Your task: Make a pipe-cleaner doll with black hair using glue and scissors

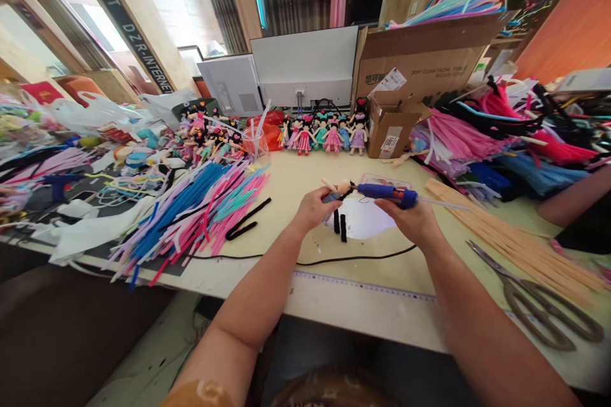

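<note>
My left hand (316, 206) holds a small doll (342, 187) with a pale round head and bluish body. In my right hand (405, 216) is a blue glue gun (389, 193), its tip touching or very close to the doll's head; a clear glue stick sticks out of its back end. Below them on the table lie two short black fuzzy strips (343, 227), beside a shiny whitish sheet (370, 219). A bent black pipe cleaner (248, 219) rests left of my left hand.
Colourful pipe cleaners (191, 203) spread at left, with finished dolls (332, 135) at the back. Scissors (534, 299) and peach strips (506, 235) lie at right. A black cable (344, 259) crosses in front; a cardboard box (389, 127) stands behind. Another person's arm (575, 200) shows far right.
</note>
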The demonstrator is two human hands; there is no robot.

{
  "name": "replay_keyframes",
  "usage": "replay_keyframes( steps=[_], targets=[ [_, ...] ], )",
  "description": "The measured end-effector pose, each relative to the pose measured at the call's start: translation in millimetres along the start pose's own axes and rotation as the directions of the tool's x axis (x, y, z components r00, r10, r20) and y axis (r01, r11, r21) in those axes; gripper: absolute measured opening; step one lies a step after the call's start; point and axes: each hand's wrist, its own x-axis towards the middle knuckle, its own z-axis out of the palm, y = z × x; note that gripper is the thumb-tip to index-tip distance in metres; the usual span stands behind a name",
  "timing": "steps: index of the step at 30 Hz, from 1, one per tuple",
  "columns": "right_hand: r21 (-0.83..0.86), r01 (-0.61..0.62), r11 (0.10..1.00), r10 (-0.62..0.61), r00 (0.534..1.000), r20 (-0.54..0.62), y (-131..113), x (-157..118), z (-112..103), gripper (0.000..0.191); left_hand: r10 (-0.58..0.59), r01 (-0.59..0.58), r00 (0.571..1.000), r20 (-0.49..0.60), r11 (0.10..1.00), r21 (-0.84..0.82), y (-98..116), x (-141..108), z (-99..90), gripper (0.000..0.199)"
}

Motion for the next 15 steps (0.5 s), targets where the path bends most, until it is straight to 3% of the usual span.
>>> replay_keyframes(
  steps=[15],
  targets=[
    [0.045, -0.029, 0.999, 0.030, 0.999, -0.015, 2.3, 1.8, 0.6, 0.042, 0.035, -0.035, 0.999, 0.010, 0.999, -0.039, -5.2, 1.0, 2.2, 0.038]
  ],
)
